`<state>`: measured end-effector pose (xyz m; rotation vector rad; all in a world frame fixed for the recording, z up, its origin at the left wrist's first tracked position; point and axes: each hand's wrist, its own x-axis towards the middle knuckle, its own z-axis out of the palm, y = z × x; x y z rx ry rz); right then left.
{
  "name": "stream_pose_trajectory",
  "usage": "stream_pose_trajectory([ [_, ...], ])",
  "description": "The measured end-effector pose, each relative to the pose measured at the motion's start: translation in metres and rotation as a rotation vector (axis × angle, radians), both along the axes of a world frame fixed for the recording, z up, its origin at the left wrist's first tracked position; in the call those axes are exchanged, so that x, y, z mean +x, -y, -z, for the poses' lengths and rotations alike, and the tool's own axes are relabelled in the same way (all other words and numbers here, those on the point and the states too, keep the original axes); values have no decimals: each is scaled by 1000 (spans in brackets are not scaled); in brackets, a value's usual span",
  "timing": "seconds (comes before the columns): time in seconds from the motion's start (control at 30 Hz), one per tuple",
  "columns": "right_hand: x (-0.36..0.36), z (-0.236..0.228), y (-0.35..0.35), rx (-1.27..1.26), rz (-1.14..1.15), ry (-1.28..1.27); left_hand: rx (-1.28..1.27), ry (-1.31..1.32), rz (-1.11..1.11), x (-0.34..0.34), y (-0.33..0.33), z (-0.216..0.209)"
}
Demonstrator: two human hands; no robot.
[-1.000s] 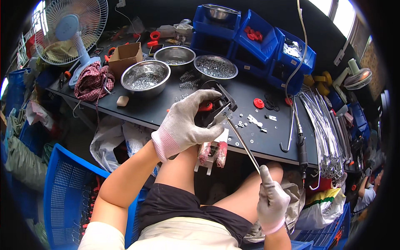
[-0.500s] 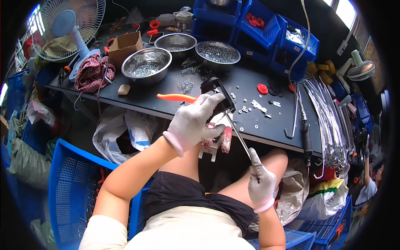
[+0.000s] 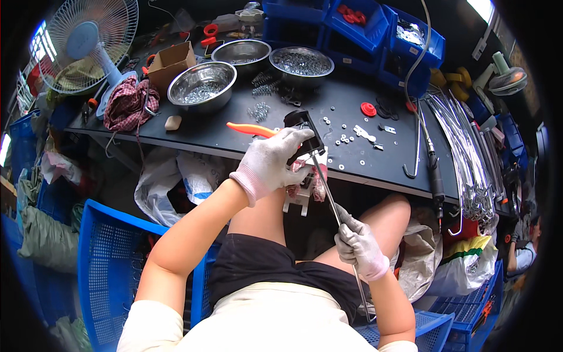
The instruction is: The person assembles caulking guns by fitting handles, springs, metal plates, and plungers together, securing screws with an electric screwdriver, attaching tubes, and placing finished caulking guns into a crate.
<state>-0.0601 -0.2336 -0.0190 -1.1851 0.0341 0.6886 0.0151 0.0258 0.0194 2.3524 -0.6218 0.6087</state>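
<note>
In my gloved left hand [image 3: 271, 161] is a black plastic housing [image 3: 306, 130], held over the table's front edge. An orange handle [image 3: 252, 129] sticks out leftward beside that hand; how it joins the housing is hidden by the glove. A thin metal rod [image 3: 329, 193] runs from the housing's lower end down past my lap, its far end bent into a hook. My gloved right hand [image 3: 359, 242] is closed around the rod about halfway along. Behind my left fingers, a white fixture with red-wrapped parts [image 3: 300, 196] sits at the table edge, partly covered.
Metal bowls of small hardware [image 3: 202, 88] stand at the back, near blue bins [image 3: 358, 26]. Loose springs [image 3: 258, 111], white washers [image 3: 345, 139] and a red disc [image 3: 368, 109] lie on the black table [image 3: 229, 138]. At right are bundled metal rods [image 3: 463, 152] and a hanging power screwdriver [image 3: 436, 182].
My right hand has closed round the rod and sits slightly higher and further left. The rod is steeper, and its hooked lower end now shows. My left hand keeps its hold.
</note>
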Motion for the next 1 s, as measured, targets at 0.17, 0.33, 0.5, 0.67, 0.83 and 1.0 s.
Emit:
stream_pose_trajectory([
  [0.17,3,20,-15,-857,249,1062,-7,-54,-70,0,9,1],
  [0.33,8,28,-8,-408,112,566,14,1,-112,2,14,5],
  [0.5,1,4,8,180,-189,-132,62,-51,-50,-8,10,-4],
  [0.67,-12,2,10,264,-188,-185,132,-91,48,-11,2,-15],
  [0.83,-19,3,13,364,-181,-264,81,-58,122,-16,3,-19],
  [1.0,-30,-11,11,149,-122,-63,19,-117,107,-14,-4,-21],
])
